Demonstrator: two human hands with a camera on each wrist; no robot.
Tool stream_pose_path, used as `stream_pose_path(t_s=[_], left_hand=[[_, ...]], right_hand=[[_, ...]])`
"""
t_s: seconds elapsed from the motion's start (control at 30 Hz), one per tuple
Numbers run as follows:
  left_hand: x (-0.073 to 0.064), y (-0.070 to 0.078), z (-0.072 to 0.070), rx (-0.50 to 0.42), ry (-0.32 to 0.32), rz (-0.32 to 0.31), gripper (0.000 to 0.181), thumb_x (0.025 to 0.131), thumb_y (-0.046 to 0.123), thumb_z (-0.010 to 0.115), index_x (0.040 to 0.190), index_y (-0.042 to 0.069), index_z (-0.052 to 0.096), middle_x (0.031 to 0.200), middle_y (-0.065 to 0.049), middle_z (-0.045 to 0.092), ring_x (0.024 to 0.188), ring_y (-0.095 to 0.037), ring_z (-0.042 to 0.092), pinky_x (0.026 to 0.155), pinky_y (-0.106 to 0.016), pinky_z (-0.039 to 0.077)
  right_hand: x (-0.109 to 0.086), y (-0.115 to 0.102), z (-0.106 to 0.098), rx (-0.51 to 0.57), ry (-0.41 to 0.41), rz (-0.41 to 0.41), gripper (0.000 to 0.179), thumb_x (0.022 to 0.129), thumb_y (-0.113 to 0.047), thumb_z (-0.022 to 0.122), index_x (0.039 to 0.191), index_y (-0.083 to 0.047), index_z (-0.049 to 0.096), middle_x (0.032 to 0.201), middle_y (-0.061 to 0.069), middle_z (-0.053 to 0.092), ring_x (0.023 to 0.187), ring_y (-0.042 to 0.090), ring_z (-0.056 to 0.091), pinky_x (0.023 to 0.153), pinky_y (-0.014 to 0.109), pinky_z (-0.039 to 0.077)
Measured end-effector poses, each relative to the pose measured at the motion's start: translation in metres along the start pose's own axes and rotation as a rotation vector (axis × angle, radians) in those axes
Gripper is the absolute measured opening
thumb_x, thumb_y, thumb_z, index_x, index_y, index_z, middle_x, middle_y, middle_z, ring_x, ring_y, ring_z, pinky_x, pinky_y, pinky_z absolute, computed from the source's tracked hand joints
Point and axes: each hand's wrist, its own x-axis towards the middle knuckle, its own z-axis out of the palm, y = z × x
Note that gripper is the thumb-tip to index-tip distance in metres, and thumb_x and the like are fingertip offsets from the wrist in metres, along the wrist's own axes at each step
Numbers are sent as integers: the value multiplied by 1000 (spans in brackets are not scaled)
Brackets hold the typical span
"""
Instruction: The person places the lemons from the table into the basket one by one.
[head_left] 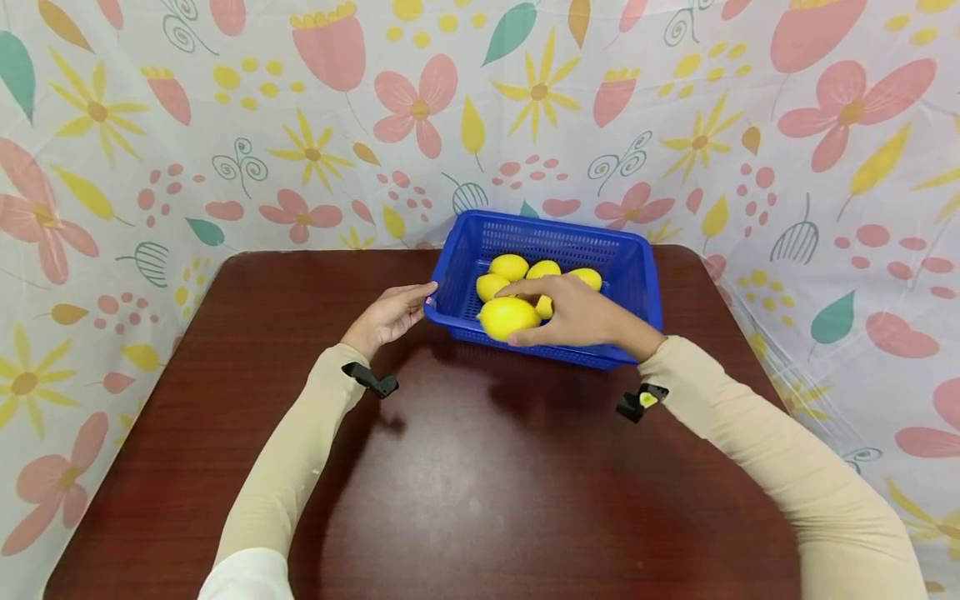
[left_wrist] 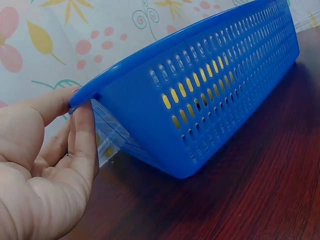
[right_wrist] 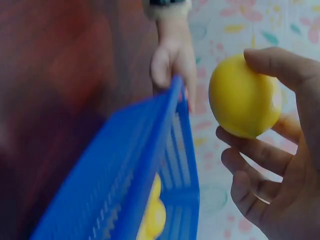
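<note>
A blue perforated plastic basket stands at the far middle of a dark wooden table, with several yellow lemons inside. My right hand grips one lemon above the basket's near rim; in the right wrist view the fingers curl round this lemon. My left hand holds the basket's left corner; the left wrist view shows thumb and fingers pinching the basket rim.
A floral cloth walls the table at the back and on both sides. Bare tabletop lies in front of the basket, between my sleeved forearms. The basket sits close to the table's far edge.
</note>
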Motion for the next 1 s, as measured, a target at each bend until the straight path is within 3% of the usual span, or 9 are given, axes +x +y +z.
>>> stream_pose_path(t_s=[0.17, 0.3, 0.5, 0.73, 1.0], left_hand=[[-2, 2, -2, -6, 6, 1, 22, 104, 9, 60, 87, 8, 74, 76, 1, 67, 70, -6, 60, 66, -15, 52], [-2, 3, -3, -1, 17, -2, 21, 104, 9, 61, 88, 7, 74, 78, 1, 68, 71, -6, 61, 68, -15, 52], [-1, 1, -3, -2, 17, -12, 21, 103, 9, 62, 87, 8, 74, 77, 1, 67, 71, -6, 61, 67, -15, 52], [-2, 3, -3, 3, 20, 1, 19, 103, 10, 62, 89, 7, 74, 77, 2, 67, 71, -6, 60, 68, -15, 52], [1, -2, 1, -1, 20, -10, 22, 103, 10, 62, 86, 8, 75, 75, 1, 67, 70, -6, 60, 67, -16, 52]], right_hand=[[4, 28, -20, -5, -50, 85, 62, 83, -48, 83, 139, -25, 64, 121, -2, 70, 99, 20, 61, 80, 40, 53], [11, 52, -34, 10, -100, 117, 59, 83, -44, 84, 137, -27, 65, 127, 0, 68, 115, 23, 61, 95, 47, 51], [16, 84, -49, 18, -194, 194, 62, 84, -41, 84, 140, -27, 62, 136, 3, 63, 120, 28, 60, 100, 52, 50], [25, 104, -60, -15, -272, 311, 67, 82, -39, 86, 140, -21, 59, 131, 12, 65, 119, 32, 62, 97, 53, 52], [20, 117, -60, -68, -348, 430, 65, 81, -37, 87, 137, -18, 60, 129, 17, 65, 113, 31, 62, 93, 51, 53]])
